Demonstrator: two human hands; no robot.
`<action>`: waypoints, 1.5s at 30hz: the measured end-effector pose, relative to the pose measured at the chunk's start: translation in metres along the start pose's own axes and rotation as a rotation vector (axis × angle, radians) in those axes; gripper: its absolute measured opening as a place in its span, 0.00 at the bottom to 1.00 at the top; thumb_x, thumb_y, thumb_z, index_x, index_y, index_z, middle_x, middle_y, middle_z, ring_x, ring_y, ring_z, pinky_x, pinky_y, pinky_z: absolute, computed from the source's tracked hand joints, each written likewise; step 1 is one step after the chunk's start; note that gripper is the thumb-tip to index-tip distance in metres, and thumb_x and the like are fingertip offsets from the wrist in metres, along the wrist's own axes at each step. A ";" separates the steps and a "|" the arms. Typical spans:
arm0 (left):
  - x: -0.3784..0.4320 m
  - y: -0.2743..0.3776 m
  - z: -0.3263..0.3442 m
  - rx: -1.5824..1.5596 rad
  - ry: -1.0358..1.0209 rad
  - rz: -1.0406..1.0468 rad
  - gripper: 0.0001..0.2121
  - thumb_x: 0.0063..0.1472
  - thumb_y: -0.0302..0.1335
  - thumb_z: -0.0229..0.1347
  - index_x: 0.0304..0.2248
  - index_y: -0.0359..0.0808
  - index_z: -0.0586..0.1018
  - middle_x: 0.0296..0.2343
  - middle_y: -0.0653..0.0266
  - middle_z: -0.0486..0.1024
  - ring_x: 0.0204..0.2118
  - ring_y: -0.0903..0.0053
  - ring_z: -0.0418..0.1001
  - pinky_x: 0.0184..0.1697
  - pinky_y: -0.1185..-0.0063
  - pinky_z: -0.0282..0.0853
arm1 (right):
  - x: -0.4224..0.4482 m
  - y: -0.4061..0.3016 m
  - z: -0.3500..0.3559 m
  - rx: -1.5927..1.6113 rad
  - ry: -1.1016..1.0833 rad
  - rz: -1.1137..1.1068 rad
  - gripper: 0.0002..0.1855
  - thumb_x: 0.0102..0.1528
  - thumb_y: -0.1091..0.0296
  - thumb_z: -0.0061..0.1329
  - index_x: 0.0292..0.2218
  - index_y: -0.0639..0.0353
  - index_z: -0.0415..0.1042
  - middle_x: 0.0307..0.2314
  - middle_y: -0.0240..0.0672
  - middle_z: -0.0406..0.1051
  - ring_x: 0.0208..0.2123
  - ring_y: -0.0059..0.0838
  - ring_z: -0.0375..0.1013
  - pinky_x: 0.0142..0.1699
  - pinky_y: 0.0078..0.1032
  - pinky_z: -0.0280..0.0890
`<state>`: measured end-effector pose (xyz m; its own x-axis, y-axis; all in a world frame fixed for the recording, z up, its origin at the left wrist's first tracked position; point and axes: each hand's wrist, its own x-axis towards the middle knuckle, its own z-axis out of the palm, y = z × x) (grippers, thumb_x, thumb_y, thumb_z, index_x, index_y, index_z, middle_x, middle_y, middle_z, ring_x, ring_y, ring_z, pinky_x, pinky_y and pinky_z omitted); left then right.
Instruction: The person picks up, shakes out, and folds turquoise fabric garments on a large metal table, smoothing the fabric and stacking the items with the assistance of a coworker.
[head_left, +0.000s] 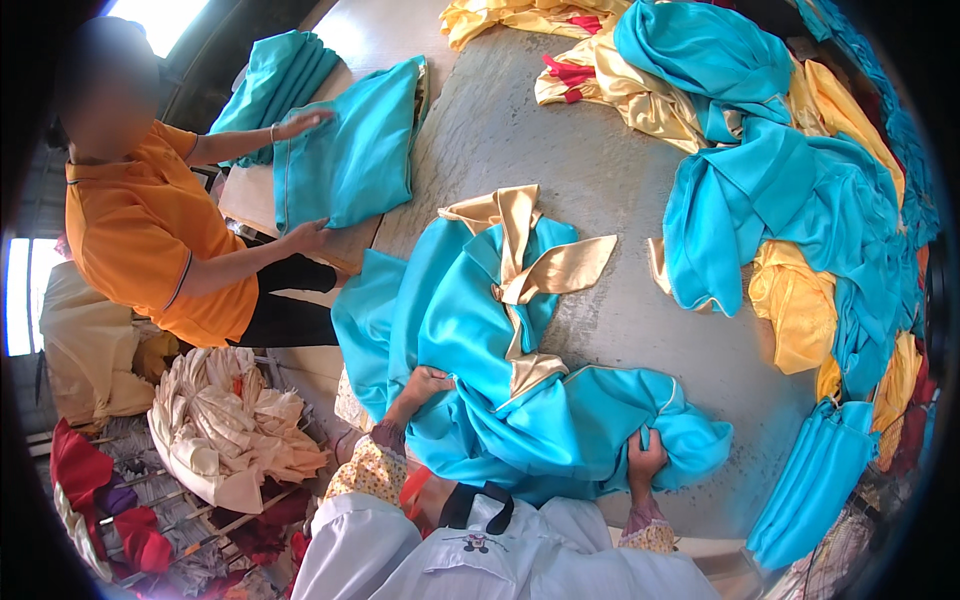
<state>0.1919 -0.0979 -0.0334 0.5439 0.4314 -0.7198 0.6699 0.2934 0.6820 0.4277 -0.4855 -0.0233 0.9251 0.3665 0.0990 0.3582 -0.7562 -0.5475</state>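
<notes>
A turquoise satin garment (465, 315) with gold trim lies bunched at the near edge of the grey table (600, 315). My left hand (429, 384) pinches its fabric on the left side. On the right, my right hand (646, 454) grips a fold of the same cloth, its fingers partly wrapped in it. A gold satin tie (559, 270) with loose ends lies across the upper part of the garment. Gold piping runs along the cloth's edge between my hands.
A person in an orange shirt (150, 232) stands at the left, hands on a folded turquoise cloth (352, 150). Turquoise garments (795, 195) and yellow cloth (791, 307) heap at the right. Rolled turquoise fabric (814, 480) hangs over the right edge. A cream cloth bundle (232, 420) lies lower left.
</notes>
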 end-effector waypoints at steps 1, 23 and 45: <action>0.000 -0.001 0.000 0.058 0.044 -0.045 0.06 0.46 0.26 0.59 0.24 0.32 0.78 0.21 0.72 0.73 0.24 0.87 0.67 0.29 0.85 0.63 | 0.000 -0.001 -0.001 -0.021 -0.062 0.011 0.09 0.45 0.65 0.50 0.22 0.60 0.66 0.17 0.47 0.65 0.18 0.47 0.64 0.23 0.33 0.58; -0.002 -0.008 0.000 -0.014 0.003 0.115 0.08 0.44 0.31 0.62 0.20 0.36 0.78 0.18 0.77 0.71 0.22 0.91 0.63 0.25 0.86 0.59 | -0.009 0.007 0.007 -0.051 0.077 0.020 0.15 0.44 0.55 0.50 0.21 0.58 0.66 0.17 0.46 0.66 0.20 0.49 0.65 0.23 0.39 0.57; -0.001 -0.015 -0.003 0.020 0.025 0.131 0.08 0.46 0.31 0.60 0.22 0.34 0.79 0.17 0.75 0.71 0.20 0.89 0.63 0.25 0.85 0.60 | -0.012 0.010 0.007 -0.007 -0.004 0.048 0.12 0.44 0.58 0.51 0.24 0.57 0.69 0.20 0.46 0.68 0.21 0.48 0.66 0.25 0.36 0.60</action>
<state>0.1797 -0.1006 -0.0428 0.6145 0.4858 -0.6215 0.6045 0.2162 0.7667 0.4190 -0.4934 -0.0356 0.9407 0.3321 0.0693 0.3144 -0.7768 -0.5457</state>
